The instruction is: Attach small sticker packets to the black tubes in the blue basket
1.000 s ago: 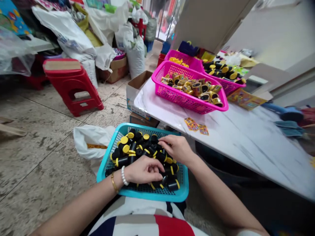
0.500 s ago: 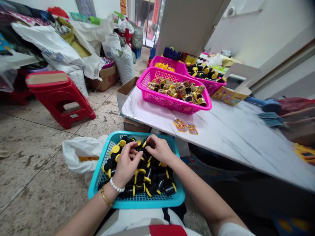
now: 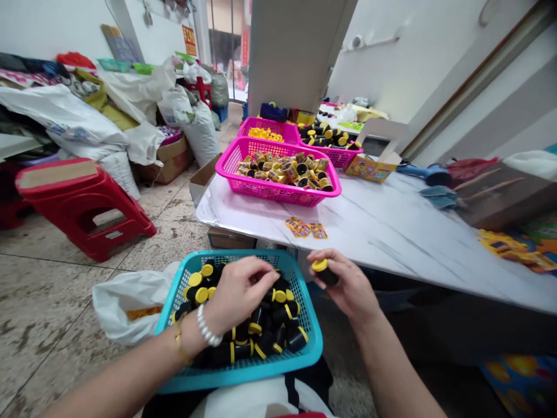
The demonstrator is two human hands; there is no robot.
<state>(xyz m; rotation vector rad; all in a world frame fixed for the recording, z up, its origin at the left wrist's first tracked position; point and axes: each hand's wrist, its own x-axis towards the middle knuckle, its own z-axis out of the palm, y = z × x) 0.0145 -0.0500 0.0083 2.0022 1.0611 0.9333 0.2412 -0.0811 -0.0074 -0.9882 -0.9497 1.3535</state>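
My right hand (image 3: pixel 348 285) is closed around a small black canister with a yellow lid (image 3: pixel 328 275), lifted just right of a turquoise basket (image 3: pixel 310 325). Its yellow end points up and to the left. Over the basket's middle, my left hand (image 3: pixel 241 290) has its thumb and fingertips drawn together. Whatever sits at those fingertips, if anything, is hidden by the hand. Many similar black canisters (image 3: pixel 259 318) with yellow ends lie jumbled below it in the basket, which rests by my lap.
On the white marbled table (image 3: pixel 369 226), a pink basket (image 3: pixel 278 196) holds gold-labelled canisters. Small printed cards (image 3: pixel 300 227) lie before it. Farther back stand more pink baskets and an open carton (image 3: pixel 373 168). Leftward are a red stool (image 3: pixel 87 203) and a white sack (image 3: pixel 126 296).
My right hand has moved right, out of the turquoise basket, with a canister in it. My left hand has shifted slightly right above the canisters. The view has turned right.
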